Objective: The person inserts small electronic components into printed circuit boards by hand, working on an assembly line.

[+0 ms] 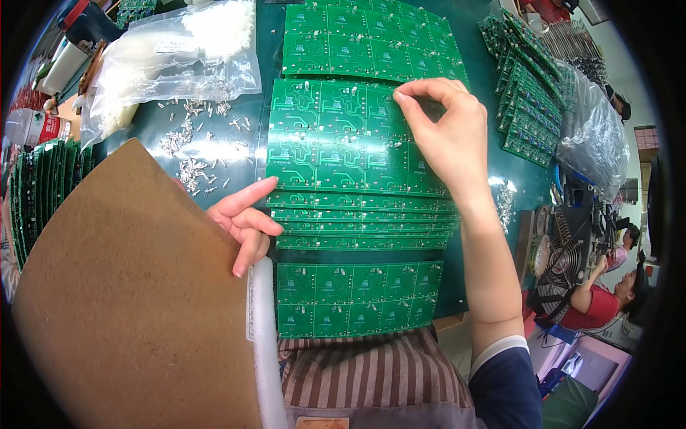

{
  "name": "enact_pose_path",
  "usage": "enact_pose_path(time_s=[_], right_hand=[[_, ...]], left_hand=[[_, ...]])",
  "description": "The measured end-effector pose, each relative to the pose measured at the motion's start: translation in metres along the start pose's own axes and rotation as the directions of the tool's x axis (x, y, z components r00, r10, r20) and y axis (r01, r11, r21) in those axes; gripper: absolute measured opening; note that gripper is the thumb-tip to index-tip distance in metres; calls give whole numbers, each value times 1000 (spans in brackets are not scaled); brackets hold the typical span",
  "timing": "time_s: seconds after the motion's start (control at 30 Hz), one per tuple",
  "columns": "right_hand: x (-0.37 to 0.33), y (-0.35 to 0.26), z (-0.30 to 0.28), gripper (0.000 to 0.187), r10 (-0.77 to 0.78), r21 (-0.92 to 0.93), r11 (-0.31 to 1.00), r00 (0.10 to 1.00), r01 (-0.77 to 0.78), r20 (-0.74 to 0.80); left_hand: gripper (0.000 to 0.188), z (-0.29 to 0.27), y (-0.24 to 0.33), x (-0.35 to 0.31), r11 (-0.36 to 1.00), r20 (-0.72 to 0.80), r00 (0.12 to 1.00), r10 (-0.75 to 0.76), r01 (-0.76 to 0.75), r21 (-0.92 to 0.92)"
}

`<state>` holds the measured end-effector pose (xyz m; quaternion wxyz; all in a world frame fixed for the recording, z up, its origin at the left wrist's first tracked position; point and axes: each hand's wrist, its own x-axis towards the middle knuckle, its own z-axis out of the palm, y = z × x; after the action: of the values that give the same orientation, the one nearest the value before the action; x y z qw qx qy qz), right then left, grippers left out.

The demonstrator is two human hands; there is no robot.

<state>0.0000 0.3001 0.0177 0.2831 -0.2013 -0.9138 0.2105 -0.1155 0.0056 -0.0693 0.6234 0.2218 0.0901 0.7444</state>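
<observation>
Green circuit boards with several repeated sections lie in overlapping rows in front of me. Over the upper middle circuit board (321, 136), my right hand (450, 125) pinches thumb and index fingertip together near its top edge. Anything between those fingertips is too small to make out. At the left edge of the boards is my left hand (246, 222), index finger stretched out and the others loosely bent, with nothing visible in it. A large brown panel (136, 286) with a white foam edge hides my left forearm. Small silvery pins (193, 171) lie scattered beyond my left hand.
A clear plastic bag (171, 53) of small white parts lies at the far left. Upright boards (50, 186) stand at the left. Stacked populated boards (529, 93) and a crumpled plastic bag (589, 136) are at the right. Further right, a person (597, 307) in red sits near a fan (564, 243).
</observation>
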Motion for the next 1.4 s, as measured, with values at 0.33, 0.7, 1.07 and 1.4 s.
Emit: enact_pose_path(time_s=[0.33,0.7,1.07,1.4], right_hand=[[0,1,2,6,-73,-41,997,997,73,-3],[-3,2,4,4,-81,-11,997,997,81,-16],[-3,2,-13,16,-62,37,997,998,62,10],[-122,-111,-139,95,-541,882,431,727,-192,423]], left_hand=[[102,-1,1,1,1000,2,1000,-18,18,9],[100,-2,1,0,1000,1,1000,-13,13,-5],[57,-4,5,7,995,129,990,49,-60,81],[38,52,35,-52,978,-6,999,-51,51,201]])
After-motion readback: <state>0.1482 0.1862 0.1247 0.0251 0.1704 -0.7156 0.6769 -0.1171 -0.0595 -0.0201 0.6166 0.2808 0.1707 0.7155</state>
